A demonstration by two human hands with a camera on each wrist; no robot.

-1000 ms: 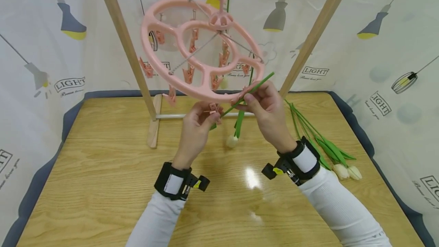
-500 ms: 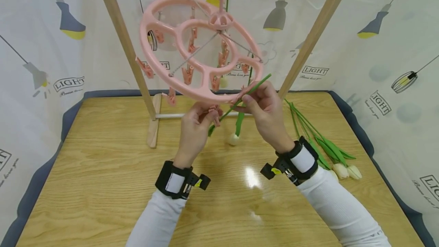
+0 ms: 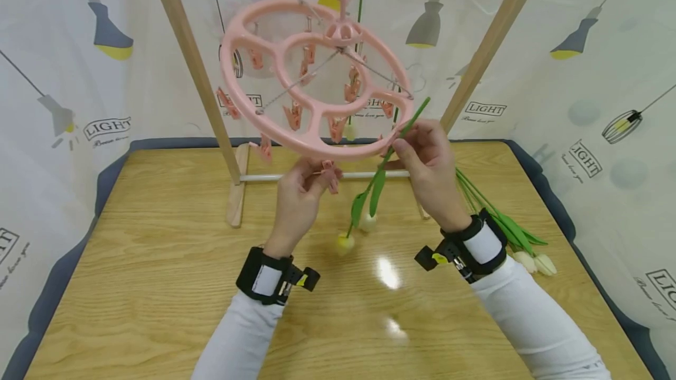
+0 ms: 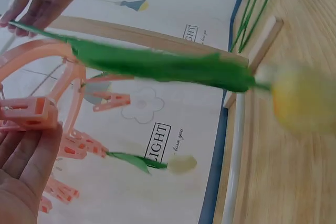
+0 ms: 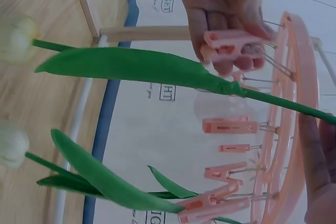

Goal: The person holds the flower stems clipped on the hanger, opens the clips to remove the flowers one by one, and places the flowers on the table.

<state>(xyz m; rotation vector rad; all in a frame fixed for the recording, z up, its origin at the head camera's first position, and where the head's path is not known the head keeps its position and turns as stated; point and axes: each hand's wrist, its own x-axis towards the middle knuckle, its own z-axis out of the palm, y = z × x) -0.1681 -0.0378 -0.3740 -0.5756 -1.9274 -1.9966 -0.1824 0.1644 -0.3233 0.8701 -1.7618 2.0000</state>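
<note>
Close under the front rim of a pink round clip hanger (image 3: 311,148), my left hand (image 3: 297,201) pinches one of its hanging clothespins (image 5: 231,45) between thumb and fingers. My right hand (image 3: 433,172), at the rim's right side, holds a tulip (image 3: 388,157) by the upper stem. The tulip hangs head down, its pale yellow bloom (image 3: 345,244) low over the table and its leaves (image 5: 126,69) apart from the pinched clothespin. Just behind, a white tulip (image 5: 13,142) hangs from another clothespin (image 5: 210,203). The right fingertips are partly hidden by the stem and rim in the head view.
Several more clothespins (image 3: 293,116) dangle from the hanger, which hangs inside a wooden frame (image 3: 190,69) with a white crossbar (image 3: 261,179) low at the back. Several loose tulips (image 3: 507,227) lie on the table (image 3: 158,286) at the right, partly behind the right wrist.
My right hand has moved right, and the tulip has swung from a slant beside the left hand to a steeper hang, its bloom now showing. The left hand keeps the clothespin nearly in place.
</note>
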